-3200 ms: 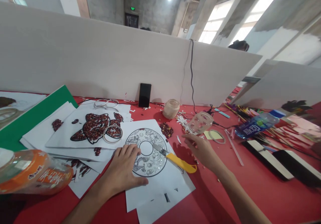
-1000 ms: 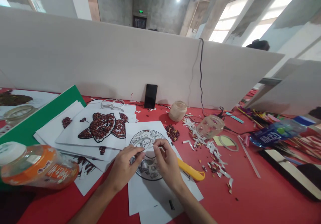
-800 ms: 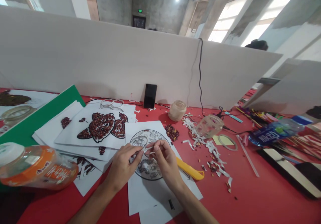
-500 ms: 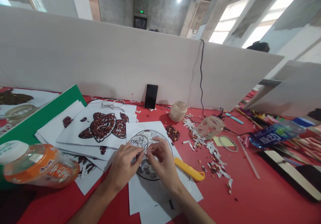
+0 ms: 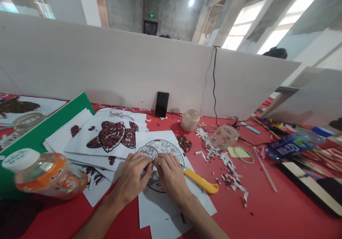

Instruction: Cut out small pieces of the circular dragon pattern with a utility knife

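Note:
My left hand (image 5: pixel 135 174) is closed on a thin, pale roll of tape (image 5: pixel 149 147), its ring standing out above the fingertips. My right hand (image 5: pixel 172 174) is closed too, its bent fingertips meeting the left ones at the roll's near edge. What exactly the right fingers pinch is hidden. Both hands hover over a white sheet printed with a round line drawing (image 5: pixel 167 144). Beside my right hand, a yellow utility knife (image 5: pixel 201 181) lies on that sheet. A pile of dark red beans (image 5: pixel 184 143) sits just beyond the paper.
At left are a plastic jar with an orange label (image 5: pixel 53 176), a green board (image 5: pixel 76 105) and sheets bearing a bean-covered fox picture (image 5: pixel 110 135). A phone (image 5: pixel 161 104) leans on the white partition. Two glass jars, including one on its side (image 5: pixel 224 136), stand near white paper scraps (image 5: pixel 227 160).
My right hand's raised fingers have folded down and come against the left fingertips at the tape roll. The view has shifted slightly; the table items stay in place.

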`<state>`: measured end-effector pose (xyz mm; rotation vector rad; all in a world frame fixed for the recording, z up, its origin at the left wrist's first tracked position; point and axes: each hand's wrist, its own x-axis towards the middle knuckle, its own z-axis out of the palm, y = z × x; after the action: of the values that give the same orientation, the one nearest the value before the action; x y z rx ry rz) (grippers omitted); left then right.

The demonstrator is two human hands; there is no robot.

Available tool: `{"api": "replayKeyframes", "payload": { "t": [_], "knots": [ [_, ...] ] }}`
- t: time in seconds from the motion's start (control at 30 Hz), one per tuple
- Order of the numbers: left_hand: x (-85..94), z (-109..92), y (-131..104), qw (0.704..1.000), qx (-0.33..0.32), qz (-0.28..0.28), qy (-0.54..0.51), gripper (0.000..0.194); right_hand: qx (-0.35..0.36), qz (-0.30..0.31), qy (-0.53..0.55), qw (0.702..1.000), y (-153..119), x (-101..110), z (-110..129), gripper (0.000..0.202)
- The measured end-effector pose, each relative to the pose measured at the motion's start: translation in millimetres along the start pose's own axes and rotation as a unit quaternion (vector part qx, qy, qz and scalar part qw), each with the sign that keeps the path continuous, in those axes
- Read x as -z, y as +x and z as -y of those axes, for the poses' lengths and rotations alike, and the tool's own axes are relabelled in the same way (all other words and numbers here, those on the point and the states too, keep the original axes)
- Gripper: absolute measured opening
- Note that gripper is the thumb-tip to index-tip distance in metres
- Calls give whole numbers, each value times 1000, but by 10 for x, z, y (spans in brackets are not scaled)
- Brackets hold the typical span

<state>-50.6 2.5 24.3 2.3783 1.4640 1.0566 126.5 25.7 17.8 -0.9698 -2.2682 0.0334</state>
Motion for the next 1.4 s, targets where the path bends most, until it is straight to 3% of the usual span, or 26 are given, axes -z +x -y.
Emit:
{"api": "replayKeyframes", "payload": {
  "t": [0.1,0.2,0.3,0.37,0.43,0.53,0.6,0.67,0.73,0.83,0.97,1.1,1.17,1.23,1.33,1.4],
  "knots": [
    [11,14,4,999,12,-9,-28,26,45,-8,-38,998,-8,30,2,19],
    [63,170,8,995,49,-82,-22,24,72,-16,-9,997,-45,94,26,22],
    [156,407,5,978,105,-156,91,20,-35,-58,128,989,-78,163,53,17],
    [206,504,5,964,141,-168,153,22,-168,-74,263,947,-86,185,49,10],
    [219,496,14,961,150,-181,145,28,-275,-56,403,871,-95,178,30,17],
    [155,311,32,981,114,-151,-42,26,-356,-27,544,759,-129,142,20,29],
    [73,156,35,967,139,-61,-204,23,-372,-24,579,725,-160,125,44,32],
    [-13,47,28,934,188,8,-302,26,-370,-14,587,720,-181,121,84,31],
    [-81,3,17,906,219,51,-358,27,-364,-7,583,726,-189,121,121,30],
    [-130,17,7,886,243,67,-389,25,-370,0,575,730,-184,104,154,32],
    [-116,33,17,874,251,56,-412,26,-376,-7,564,735,-192,44,180,37],
    [-71,29,53,860,257,14,-442,29,-370,-65,554,743,-239,74,208,50],
    [-45,30,73,833,294,-12,-468,34,-356,-70,504,784,-268,160,212,45],
    [-21,25,86,793,338,-7,-507,40,-301,-41,403,863,-284,270,200,31],
    [3,-3,84,747,368,32,-552,46,-108,13,192,975,-256,414,155,25],
    [9,-25,77,737,367,49,-565,47,36,40,74,996,-202,470,121,27]
  ]
}}
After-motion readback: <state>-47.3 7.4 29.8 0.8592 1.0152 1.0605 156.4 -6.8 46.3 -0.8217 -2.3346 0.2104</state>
